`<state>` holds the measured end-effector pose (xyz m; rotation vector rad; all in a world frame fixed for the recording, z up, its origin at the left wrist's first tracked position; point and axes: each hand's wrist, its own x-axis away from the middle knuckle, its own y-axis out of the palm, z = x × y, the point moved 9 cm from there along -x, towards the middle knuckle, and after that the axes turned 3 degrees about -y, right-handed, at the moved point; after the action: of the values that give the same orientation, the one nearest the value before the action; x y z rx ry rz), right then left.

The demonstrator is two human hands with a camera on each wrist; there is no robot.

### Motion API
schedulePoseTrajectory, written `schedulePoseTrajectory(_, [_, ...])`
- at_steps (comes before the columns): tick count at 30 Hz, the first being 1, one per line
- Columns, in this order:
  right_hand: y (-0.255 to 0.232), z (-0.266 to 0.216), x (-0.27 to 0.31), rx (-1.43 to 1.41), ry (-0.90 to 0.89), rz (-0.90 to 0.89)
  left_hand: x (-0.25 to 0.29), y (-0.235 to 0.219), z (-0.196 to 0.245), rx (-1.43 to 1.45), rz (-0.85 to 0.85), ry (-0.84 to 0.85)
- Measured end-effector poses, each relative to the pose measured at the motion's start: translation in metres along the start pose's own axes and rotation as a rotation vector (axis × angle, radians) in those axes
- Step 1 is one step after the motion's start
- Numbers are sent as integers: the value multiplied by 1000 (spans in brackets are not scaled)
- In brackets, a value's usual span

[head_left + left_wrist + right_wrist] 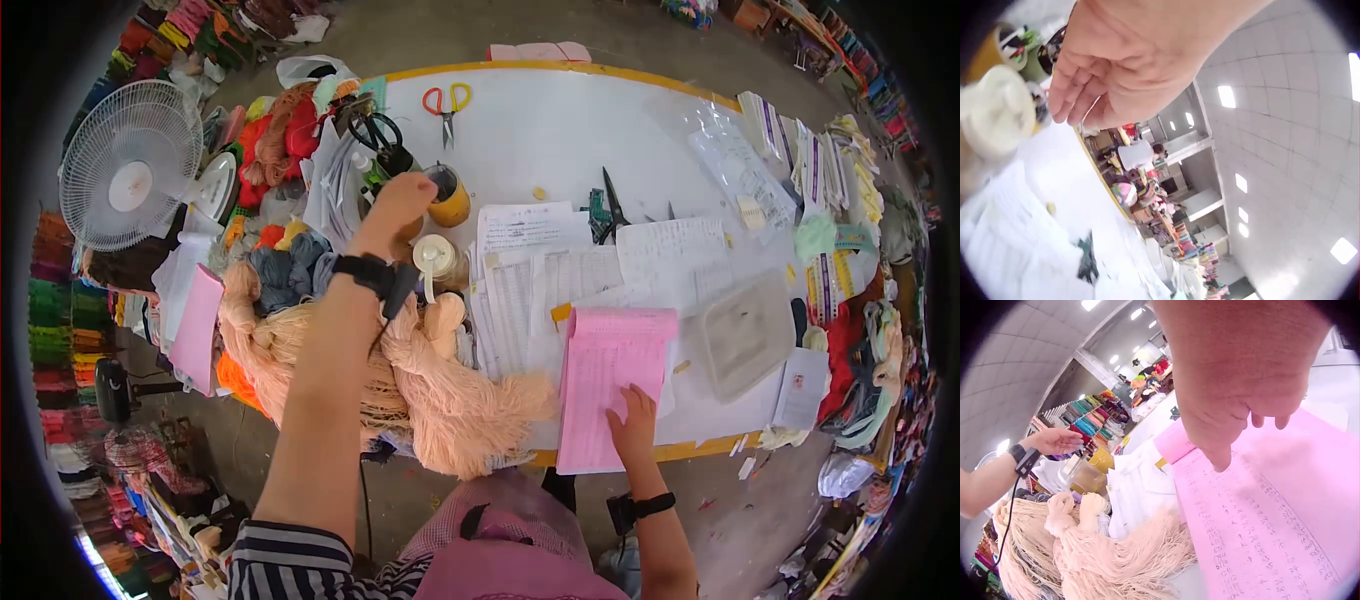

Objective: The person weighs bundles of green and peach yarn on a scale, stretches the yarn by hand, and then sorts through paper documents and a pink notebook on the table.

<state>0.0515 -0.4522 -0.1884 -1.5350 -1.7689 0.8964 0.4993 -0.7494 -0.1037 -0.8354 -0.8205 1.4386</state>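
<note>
The left hand (pixel 400 205) hovers beside a yellow cup (pixel 450 203), above a white-lidded jar (pixel 435 258). In the left wrist view, that hand (pixel 1119 69) has loosely bent fingers, and nothing held can be made out. The right hand (pixel 633 428) rests on a pink pad (pixel 610 375) at the table's near edge. Seen from the right wrist, the hand (pixel 1241 381) has its fingers down on the pink sheet (pixel 1254 531), which carries handwritten columns; the pad's top sheets are folded over. Peach yarn (pixel 460 400) lies between the forearms.
Written sheets (pixel 520 235) cover the table's middle. Red-and-yellow scissors (pixel 447 110) and black scissors (pixel 612 200) lie farther back. A clear tray (pixel 745 330) sits right of the pad. At the left stands a fan (pixel 130 185), near colored yarn (pixel 285 140).
</note>
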Motion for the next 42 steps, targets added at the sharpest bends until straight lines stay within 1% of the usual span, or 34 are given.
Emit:
schedulePoseTrajectory(1, [-1,0,3,-26,-1,10,0,9,-1,-90,-158,12])
schedulePoseTrajectory(2, [1,0,7,-25,5,-1,8,12,-2,-87,-168,5])
schedulePoseTrajectory(4, [7,-12,3,-94,2,-12,43,-28,40,-68,41,-4])
schedulePoseTrajectory(5, [11,-19,-4,-93,5,-16,59,-29,47,156,53,-89])
schedulePoseTrajectory(7, [25,-44,-24,-176,-56,-67,104,13,63,626,-298,-344])
schedulePoseTrajectory(9, [39,-77,-51,-274,-125,-82,150,81,73,1010,-466,-418])
schedulePoseTrajectory(11, [51,-110,-78,-273,-200,-103,173,143,50,420,-417,-230])
schedulePoseTrajectory(12, [59,-117,-88,-270,-192,-76,183,160,53,430,-420,-230])
schedulePoseTrajectory(14, [82,-122,-103,-252,-175,-56,195,167,37,336,-155,-470])
schedulePoseTrajectory(15, [91,-111,-109,-307,-52,-31,196,176,41,356,-164,-477])
schedulePoseTrajectory(16, [94,-101,-114,-363,69,-4,203,198,39,646,-292,-666])
schedulePoseTrajectory(17, [94,-99,-117,-348,71,-13,214,218,43,936,-420,-851])
schedulePoseTrajectory(18, [97,-92,-118,-355,181,-64,218,226,41,949,-420,-857])
schedulePoseTrajectory(19, [102,-85,-119,-364,290,-114,206,222,57,578,-437,-434])
schedulePoseTrajectory(20, [99,-85,-125,-356,286,-120,206,223,80,197,-427,-17])
schedulePoseTrajectory(21, [104,-77,-127,-278,329,-229,211,220,80,203,-424,-23])
schedulePoseTrajectory(22, [109,-71,-126,-200,373,-334,215,208,82,238,-351,24])
schedulePoseTrajectory(23, [109,-68,-125,-195,372,-333,215,198,86,271,-277,74])
schedulePoseTrajectory(24, [104,-66,-126,-307,346,-227,212,190,92,276,-276,77])
schedulePoseTrajectory(25, [98,-64,-124,-417,319,-121,207,155,76,240,74,-130])
schedulePoseTrajectory(26, [100,-61,-117,-413,321,-118,215,121,61,197,423,-335])
schedulePoseTrajectory(27, [96,-58,-107,-506,339,-11,213,124,58,201,421,-333])
schedulePoseTrajectory(28, [90,-54,-97,-596,355,95,211,128,48,339,417,-375])
schedulePoseTrajectory(30, [86,-52,-79,-616,373,125,207,130,33,482,413,-420])
schedulePoseTrajectory(32, [84,-48,-68,-640,390,155,199,166,35,484,-276,-585])
schedulePoseTrajectory(33, [91,-43,-64,-767,440,127,201,174,35,489,-277,-587])
schedulePoseTrajectory(34, [98,-41,-61,-894,491,97,194,167,47,403,-110,-383])
schedulePoseTrajectory(35, [100,-41,-61,-892,491,95,193,160,62,310,55,-179])
schedulePoseTrajectory(36, [105,-52,-65,-960,421,26,195,156,74,310,54,-181])
schedulePoseTrajectory(38, [111,-67,-72,-1027,351,-43,201,156,96,460,-118,-360])
schedulePoseTrajectory(39, [111,-71,-75,-896,319,-77,203,155,106,460,-119,-360])
schedulePoseTrajectory(40, [112,-74,-77,-765,288,-112,205,160,118,431,-210,-324])
schedulePoseTrajectory(41, [115,-68,-76,-765,290,-114,209,168,130,401,-302,-289])
schedulePoseTrajectory(42, [111,-67,-80,-761,197,-66,216,170,135,401,-304,-291])
